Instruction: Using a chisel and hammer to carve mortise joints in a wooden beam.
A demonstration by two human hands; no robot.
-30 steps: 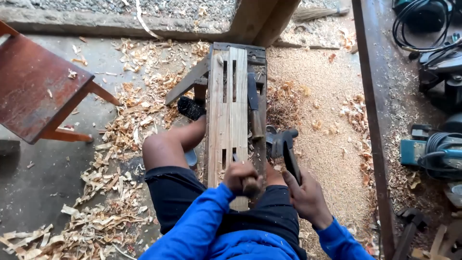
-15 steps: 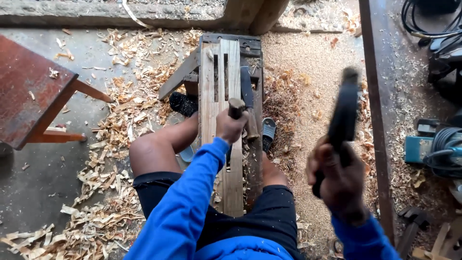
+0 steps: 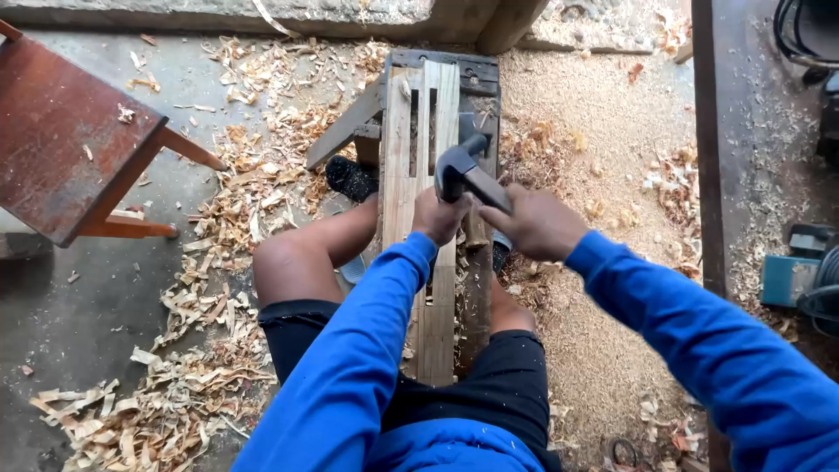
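A red-brown stool (image 3: 61, 140) stands left amid wood shavings (image 3: 218, 253). On the narrow counter (image 3: 441, 79) lies a slotted plank (image 3: 428, 288). The left hand (image 3: 440, 216), fingers clenched, steadies a chisel (image 3: 474, 234). The right hand (image 3: 537, 225) grips a hammer (image 3: 461, 166) by its handle; it looks head-heavy and rigid, best held well down the handle.

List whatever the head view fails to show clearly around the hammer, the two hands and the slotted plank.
- The tool under the left hand: its tip and grip are covered by the fist.
- Hammer: handle end is hidden inside the right hand.
- Slotted plank: its near end disappears under the blue sleeve and the lap.
- Blue machine: cut off by the right edge.
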